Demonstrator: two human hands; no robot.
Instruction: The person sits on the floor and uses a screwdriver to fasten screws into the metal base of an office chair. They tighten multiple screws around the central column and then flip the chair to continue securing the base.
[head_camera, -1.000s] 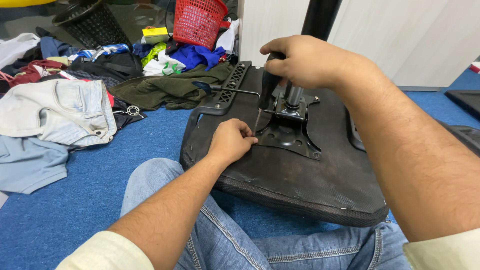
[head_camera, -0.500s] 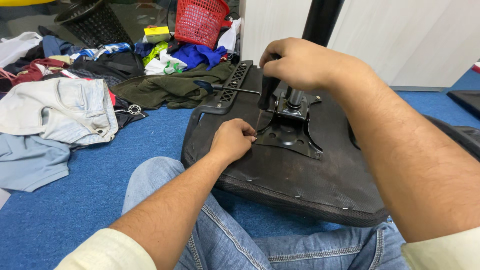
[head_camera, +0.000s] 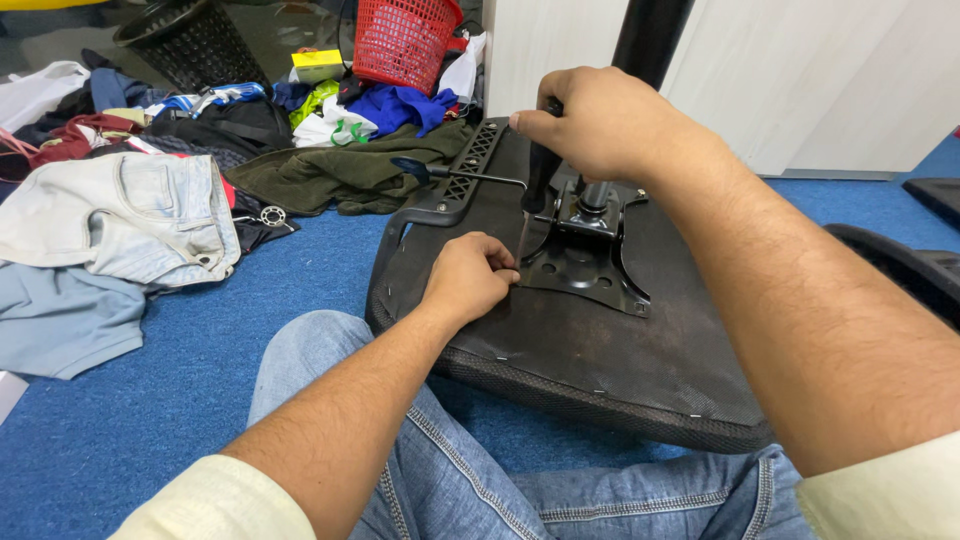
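Unmoved right hand (head_camera: 600, 120) gripping screwdriver (head_camera: 540, 180), left hand (head_camera: 470, 280) pinching at bracket (head_camera: 585, 260) edge

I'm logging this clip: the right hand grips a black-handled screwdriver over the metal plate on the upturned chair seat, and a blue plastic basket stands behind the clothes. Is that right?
Not quite: the head view shows the basket is red, not blue. The rest holds: the right hand grips the black-handled screwdriver over the metal plate on the upturned chair seat, behind the clothes.
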